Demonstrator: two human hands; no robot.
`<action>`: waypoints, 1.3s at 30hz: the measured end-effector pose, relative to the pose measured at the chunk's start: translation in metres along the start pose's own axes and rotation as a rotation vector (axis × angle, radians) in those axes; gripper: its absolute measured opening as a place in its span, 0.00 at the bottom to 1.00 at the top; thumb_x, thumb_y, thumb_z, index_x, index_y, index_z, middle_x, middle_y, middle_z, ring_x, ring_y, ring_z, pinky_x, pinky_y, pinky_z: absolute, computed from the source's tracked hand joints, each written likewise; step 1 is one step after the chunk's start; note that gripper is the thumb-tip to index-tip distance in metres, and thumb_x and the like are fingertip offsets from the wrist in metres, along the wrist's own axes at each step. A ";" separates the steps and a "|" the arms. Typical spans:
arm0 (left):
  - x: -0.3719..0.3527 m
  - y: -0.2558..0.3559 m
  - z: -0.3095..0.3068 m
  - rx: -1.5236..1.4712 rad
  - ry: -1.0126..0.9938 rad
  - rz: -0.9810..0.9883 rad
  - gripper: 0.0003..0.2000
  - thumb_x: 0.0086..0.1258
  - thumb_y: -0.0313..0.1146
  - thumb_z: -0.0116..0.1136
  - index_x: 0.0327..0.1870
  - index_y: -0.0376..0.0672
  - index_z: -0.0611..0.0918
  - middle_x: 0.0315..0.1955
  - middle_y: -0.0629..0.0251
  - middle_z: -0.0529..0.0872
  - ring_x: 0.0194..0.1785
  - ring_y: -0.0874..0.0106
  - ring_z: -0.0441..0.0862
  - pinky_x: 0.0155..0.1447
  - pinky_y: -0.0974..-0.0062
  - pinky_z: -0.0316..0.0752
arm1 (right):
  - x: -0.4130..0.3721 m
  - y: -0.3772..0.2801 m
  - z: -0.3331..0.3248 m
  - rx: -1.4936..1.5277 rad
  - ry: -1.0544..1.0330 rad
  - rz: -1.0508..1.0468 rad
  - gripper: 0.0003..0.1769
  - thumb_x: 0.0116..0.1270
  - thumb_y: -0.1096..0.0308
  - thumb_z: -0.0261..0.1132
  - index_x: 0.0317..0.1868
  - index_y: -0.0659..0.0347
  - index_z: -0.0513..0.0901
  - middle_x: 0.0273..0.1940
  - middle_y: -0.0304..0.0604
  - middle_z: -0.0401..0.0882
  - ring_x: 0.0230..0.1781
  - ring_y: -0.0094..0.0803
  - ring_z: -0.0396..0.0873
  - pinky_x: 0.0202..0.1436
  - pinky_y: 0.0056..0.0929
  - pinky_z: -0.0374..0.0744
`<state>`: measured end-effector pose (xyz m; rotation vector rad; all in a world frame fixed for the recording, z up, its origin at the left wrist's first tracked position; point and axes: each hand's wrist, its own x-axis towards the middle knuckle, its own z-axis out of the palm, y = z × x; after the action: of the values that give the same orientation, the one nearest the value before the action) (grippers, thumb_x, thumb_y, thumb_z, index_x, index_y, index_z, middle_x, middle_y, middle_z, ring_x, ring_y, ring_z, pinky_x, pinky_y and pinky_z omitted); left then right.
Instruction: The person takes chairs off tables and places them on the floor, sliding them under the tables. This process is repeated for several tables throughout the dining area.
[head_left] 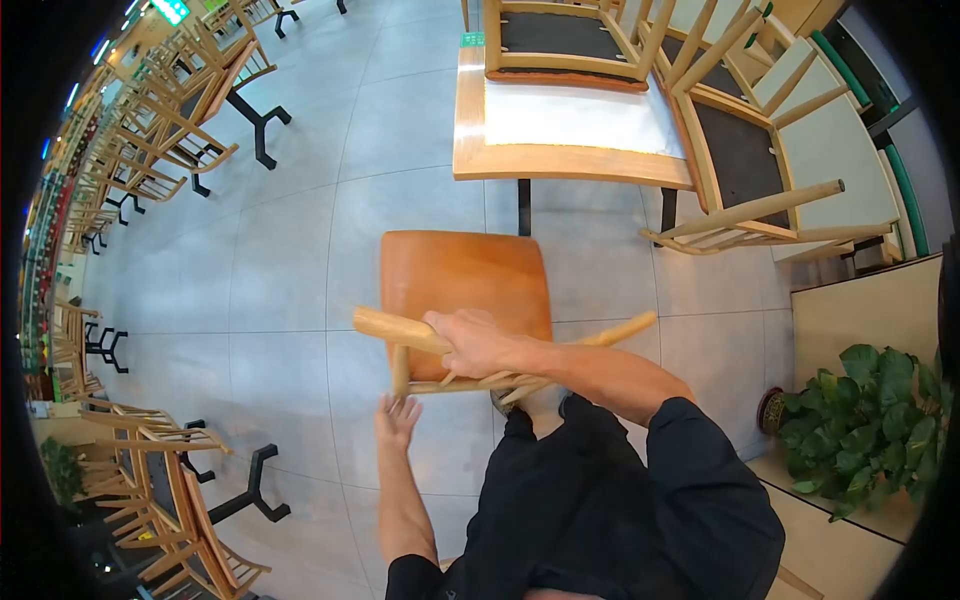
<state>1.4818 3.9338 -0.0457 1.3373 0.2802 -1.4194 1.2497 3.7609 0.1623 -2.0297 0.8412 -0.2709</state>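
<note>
Right hand (478,342) grips chair (465,275) rail — palm hidden.

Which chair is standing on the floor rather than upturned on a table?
The orange-seated chair, gripped by the right hand; the others rest upturned on tables.

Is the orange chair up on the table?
No, the orange chair sits lower, in front of the table, right hand gripping its backrest.

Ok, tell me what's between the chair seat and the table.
Head view: only bare grey floor and a black table leg separate the chair seat from the table.
</note>
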 end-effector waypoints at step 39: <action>0.017 -0.117 0.085 -0.090 -0.219 -0.251 0.22 0.68 0.46 0.36 0.49 0.34 0.71 0.45 0.51 0.74 0.49 0.57 0.73 0.53 0.59 0.71 | -0.104 0.147 0.162 -0.147 0.103 0.151 0.21 0.44 0.75 0.61 0.42 0.59 0.67 0.37 0.49 0.73 0.40 0.47 0.74 0.39 0.42 0.73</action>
<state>1.3460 3.9018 -0.0879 1.0906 0.3716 -1.7276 1.1830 3.8816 -0.0368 -2.0880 1.1014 -0.2364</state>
